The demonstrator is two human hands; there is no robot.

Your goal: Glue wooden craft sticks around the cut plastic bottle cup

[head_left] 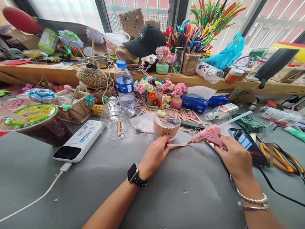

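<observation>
My left hand (156, 152) pinches one end of a wooden craft stick (177, 145), which points to the right just above the grey table. In my right hand (234, 156) is a pink hot glue gun (207, 136), its nozzle at the far end of the stick. Right behind my left fingers stands a clear plastic cup (175, 122) with craft sticks (162, 127) set upright side by side around part of its wall. A clear glue stick (239, 117) sticks out from the back of the gun.
A cut plastic bottle piece (115, 121) with one stick on it, a white power bank (79, 140) and a drink cup (35, 119) stand left. Loose craft sticks (152, 110) lie behind. To the right are a phone (247, 143), orange-handled scissors (277, 157) and a black cable (276, 187).
</observation>
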